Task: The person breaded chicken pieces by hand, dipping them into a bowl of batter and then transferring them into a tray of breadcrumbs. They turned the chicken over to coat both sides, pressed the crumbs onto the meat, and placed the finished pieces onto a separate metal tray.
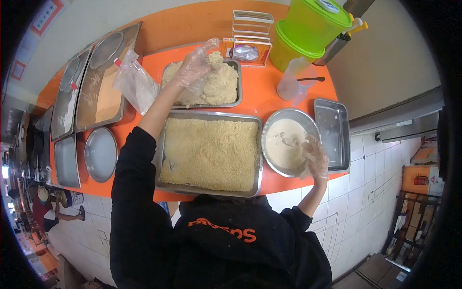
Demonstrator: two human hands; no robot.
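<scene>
My left hand (193, 68), in a clear plastic glove, is over the back tray (239, 91) of pale, clumpy crumbs (221, 86). Its fingers curve around a clump of crumbs at the heap's top. At the right, my gloved right hand (315, 156) hangs over the near right rim of a round metal bowl (273, 166). Its fingers are apart and hold nothing that I can see. White batter (281, 151) fills the bowl, with some lumps at its surface. A larger tray (260, 144), spread with crumbs, lies in front of me.
An empty metal pan (332, 130) stands right of the bowl. Behind are a plastic jug (293, 79), green tubs (308, 33) and a wire rack (252, 24). At left are a plastic bag (137, 84), powder trays (103, 91) and a round pan (101, 154). Another person (45, 207) is far left.
</scene>
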